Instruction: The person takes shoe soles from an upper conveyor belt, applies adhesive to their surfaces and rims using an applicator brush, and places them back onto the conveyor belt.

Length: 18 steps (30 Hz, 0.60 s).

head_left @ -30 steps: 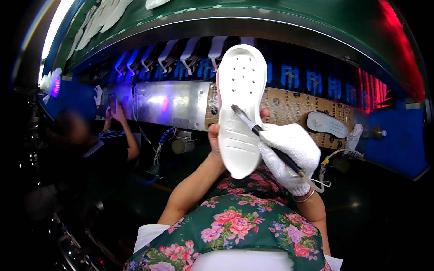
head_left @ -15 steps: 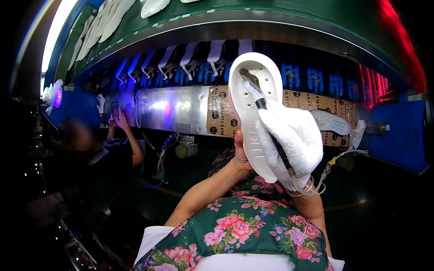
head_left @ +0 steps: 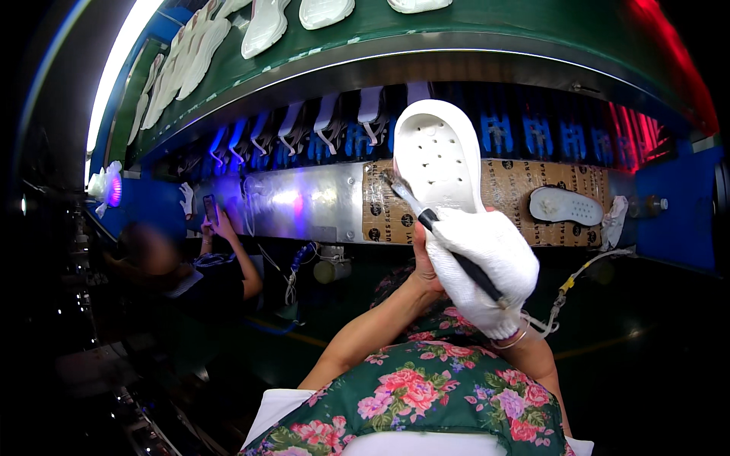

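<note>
My left hand (head_left: 423, 258) is bare and holds a white shoe sole (head_left: 437, 156) upright in front of me, its dimpled inner face toward me. Most of that hand is hidden behind the sole and my other hand. My right hand (head_left: 487, 266) wears a white cloth glove and grips a black-handled brush (head_left: 439, 228). The brush's bristle tip rests at the sole's left edge, about halfway up.
A green conveyor (head_left: 471, 30) overhead carries several white soles (head_left: 262, 26). Another white sole (head_left: 564, 205) lies on a cardboard-covered ledge (head_left: 525, 190) behind. Racks glow blue and red at the back. A person (head_left: 190, 266) sits at the left holding a phone.
The sole has turned so its inner face shows more fully. The brush tip has slid from the sole's upper part down to its left edge, and my gloved hand has dropped lower.
</note>
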Each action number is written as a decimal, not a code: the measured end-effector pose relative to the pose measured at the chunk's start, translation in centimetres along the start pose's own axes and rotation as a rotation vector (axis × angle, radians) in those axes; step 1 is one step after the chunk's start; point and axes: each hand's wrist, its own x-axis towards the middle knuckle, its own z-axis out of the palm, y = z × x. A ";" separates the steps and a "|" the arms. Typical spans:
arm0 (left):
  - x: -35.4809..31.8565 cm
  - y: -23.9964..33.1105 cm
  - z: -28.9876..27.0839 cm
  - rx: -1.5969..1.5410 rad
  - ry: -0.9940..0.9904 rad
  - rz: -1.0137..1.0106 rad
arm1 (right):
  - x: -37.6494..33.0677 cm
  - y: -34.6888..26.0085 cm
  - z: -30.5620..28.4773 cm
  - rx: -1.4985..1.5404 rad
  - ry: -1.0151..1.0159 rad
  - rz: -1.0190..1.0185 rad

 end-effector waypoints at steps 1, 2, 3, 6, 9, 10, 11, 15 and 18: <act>-0.2 0.0 0.1 -0.008 0.024 0.034 | 0.0 0.1 -0.1 0.076 0.021 0.039; -0.5 0.1 0.2 -0.014 0.047 0.069 | -0.3 0.8 -0.2 0.064 0.045 0.039; -0.9 0.1 0.3 -0.020 0.072 0.106 | -0.7 0.8 -0.4 0.034 0.056 0.052; -0.6 0.2 0.0 0.114 0.151 0.103 | -0.6 0.7 0.0 -0.124 0.030 -0.053; 0.5 0.5 -0.4 -0.114 -0.071 0.047 | -0.7 0.3 0.8 -0.092 -0.015 -0.074; 0.3 1.0 -0.1 0.056 0.061 0.088 | -0.5 0.0 0.7 -0.032 -0.019 -0.026; 0.4 1.2 -0.2 0.049 0.008 0.117 | -0.9 0.8 0.3 0.069 -0.032 0.030; 0.2 2.1 0.3 0.074 -0.019 0.126 | -1.1 1.4 -0.5 -0.125 -0.029 -0.062; 0.8 2.0 -0.8 -0.133 -0.146 0.043 | -1.7 1.2 0.7 -0.062 -0.055 -0.065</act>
